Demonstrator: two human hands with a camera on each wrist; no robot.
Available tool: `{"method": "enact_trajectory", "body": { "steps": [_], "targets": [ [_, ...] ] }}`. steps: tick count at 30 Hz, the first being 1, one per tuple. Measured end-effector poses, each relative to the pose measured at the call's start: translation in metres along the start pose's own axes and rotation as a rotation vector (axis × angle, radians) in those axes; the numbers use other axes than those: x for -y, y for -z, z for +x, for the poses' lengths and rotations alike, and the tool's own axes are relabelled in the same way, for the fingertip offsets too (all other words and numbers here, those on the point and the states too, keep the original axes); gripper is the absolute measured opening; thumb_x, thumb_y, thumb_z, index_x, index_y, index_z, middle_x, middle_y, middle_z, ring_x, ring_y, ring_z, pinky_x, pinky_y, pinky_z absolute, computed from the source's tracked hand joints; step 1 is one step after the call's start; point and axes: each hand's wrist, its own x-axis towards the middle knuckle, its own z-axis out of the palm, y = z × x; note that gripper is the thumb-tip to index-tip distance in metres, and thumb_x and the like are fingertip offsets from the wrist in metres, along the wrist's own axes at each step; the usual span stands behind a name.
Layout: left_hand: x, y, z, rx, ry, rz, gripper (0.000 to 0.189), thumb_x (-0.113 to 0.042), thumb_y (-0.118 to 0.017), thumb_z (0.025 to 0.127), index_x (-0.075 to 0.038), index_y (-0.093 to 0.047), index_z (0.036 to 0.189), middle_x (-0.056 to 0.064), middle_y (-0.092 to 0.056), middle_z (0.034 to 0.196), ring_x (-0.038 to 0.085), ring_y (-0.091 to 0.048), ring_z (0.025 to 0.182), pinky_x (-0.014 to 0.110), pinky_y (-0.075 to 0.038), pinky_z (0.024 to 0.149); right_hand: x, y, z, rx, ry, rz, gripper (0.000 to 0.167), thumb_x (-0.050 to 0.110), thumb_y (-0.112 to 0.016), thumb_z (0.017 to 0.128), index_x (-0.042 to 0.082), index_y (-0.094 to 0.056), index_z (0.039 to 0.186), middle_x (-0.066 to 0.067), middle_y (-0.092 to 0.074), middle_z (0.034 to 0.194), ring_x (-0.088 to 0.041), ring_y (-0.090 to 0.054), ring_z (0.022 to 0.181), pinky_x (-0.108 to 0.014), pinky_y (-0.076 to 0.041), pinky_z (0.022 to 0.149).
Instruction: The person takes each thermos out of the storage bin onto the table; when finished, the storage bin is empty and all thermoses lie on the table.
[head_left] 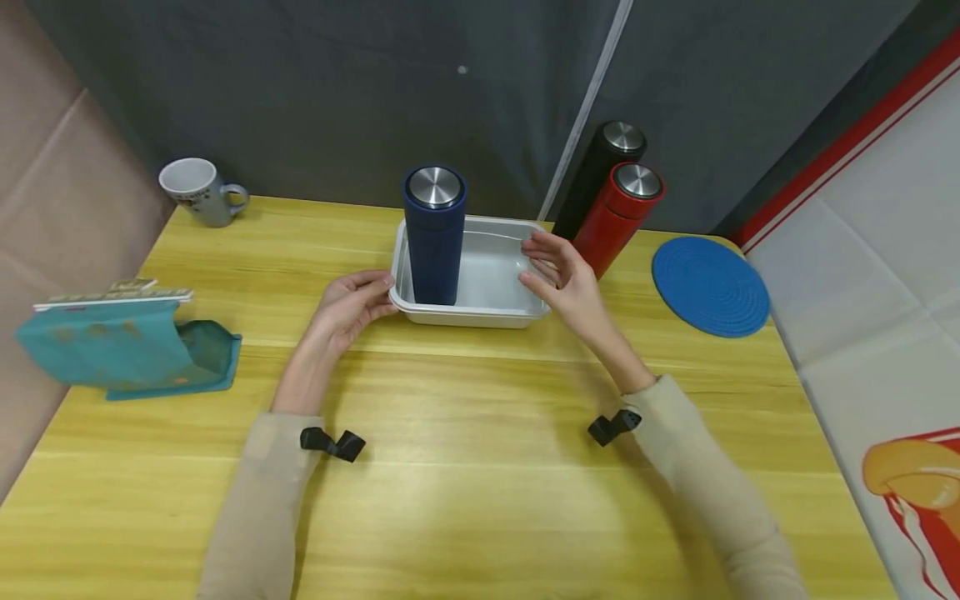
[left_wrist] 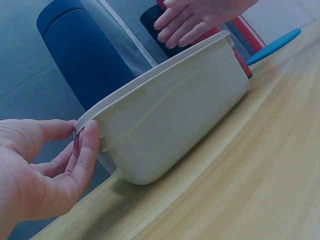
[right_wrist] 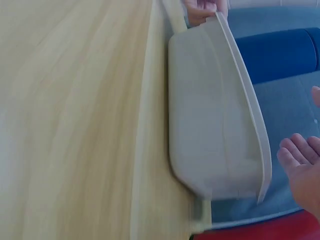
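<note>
A white rectangular tub (head_left: 495, 317) with a raised rim stands at the back middle of the table. Upright in its left part is a dark blue thermos bottle (head_left: 435, 250) with a steel-topped lid. My left hand (head_left: 348, 308) pinches the tub's left rim; in the left wrist view the thumb (left_wrist: 57, 129) lies over the edge and fingers are below it. Over the tub's right end, my right hand (head_left: 570, 292) holds nothing, fingers spread and slightly bent. The right wrist view shows that hand's fingers (right_wrist: 300, 150) apart from the rim.
Close behind my right hand stand a red thermos bottle (head_left: 618, 217) and a black one (head_left: 600, 171). A round blue mat (head_left: 708, 286) lies at the right. On the left are a grey mug (head_left: 206, 196) and a teal bag (head_left: 112, 342). A grey curtain (head_left: 315, 100) borders the back edge.
</note>
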Motion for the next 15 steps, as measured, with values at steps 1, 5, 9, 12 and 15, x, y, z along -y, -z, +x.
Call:
{"method": "enact_trajectory", "body": {
  "steps": [1, 5, 9, 12, 15],
  "targets": [
    [0.0, 0.0, 0.0, 0.002, 0.0, 0.0, 0.007, 0.002, -0.06, 0.094, -0.003, -0.065, 0.095, 0.011, -0.063, 0.086, 0.016, -0.063, 0.07, 0.024, -0.058, 0.066, 0.001, -0.005, 0.003, 0.006, 0.002, 0.012, 0.055, -0.012, -0.065, 0.085, -0.011, -0.041, 0.135, -0.026, -0.052, 0.13, -0.037, -0.051, 0.118, -0.039, -0.041, 0.106],
    [-0.001, 0.001, 0.0, 0.003, 0.0, -0.004, 0.006, 0.001, -0.061, 0.094, -0.003, -0.065, 0.095, 0.011, -0.063, 0.087, 0.016, -0.063, 0.07, 0.024, -0.058, 0.067, 0.013, -0.026, 0.011, 0.043, -0.003, -0.008, 0.056, -0.013, -0.066, 0.085, -0.014, -0.04, 0.134, -0.031, -0.049, 0.131, -0.04, -0.049, 0.121, -0.045, -0.039, 0.107],
    [-0.001, 0.0, 0.0, -0.003, 0.0, -0.006, 0.006, 0.002, -0.061, 0.093, -0.002, -0.065, 0.096, 0.011, -0.063, 0.088, 0.017, -0.063, 0.07, 0.024, -0.058, 0.067, 0.027, -0.045, 0.017, 0.085, -0.018, -0.03, 0.057, -0.011, -0.067, 0.085, -0.015, -0.038, 0.135, -0.031, -0.048, 0.132, -0.04, -0.047, 0.123, -0.048, -0.037, 0.108],
    [0.0, 0.0, 0.0, -0.005, 0.0, -0.004, 0.006, 0.002, -0.06, 0.093, -0.002, -0.064, 0.096, 0.011, -0.063, 0.088, 0.017, -0.063, 0.07, 0.025, -0.058, 0.067, 0.03, -0.057, 0.021, 0.097, -0.033, -0.041, 0.058, -0.008, -0.067, 0.086, -0.015, -0.038, 0.135, -0.03, -0.048, 0.133, -0.04, -0.046, 0.123, -0.047, -0.037, 0.108],
    [0.0, 0.0, 0.001, -0.005, -0.001, 0.002, 0.006, 0.002, -0.061, 0.093, -0.001, -0.063, 0.098, 0.011, -0.062, 0.089, 0.017, -0.063, 0.07, 0.025, -0.058, 0.067, 0.032, -0.067, 0.024, 0.088, -0.046, -0.069, 0.059, -0.007, -0.069, 0.085, -0.013, -0.039, 0.136, -0.028, -0.048, 0.134, -0.038, -0.048, 0.123, -0.045, -0.038, 0.107]
  ]
}}
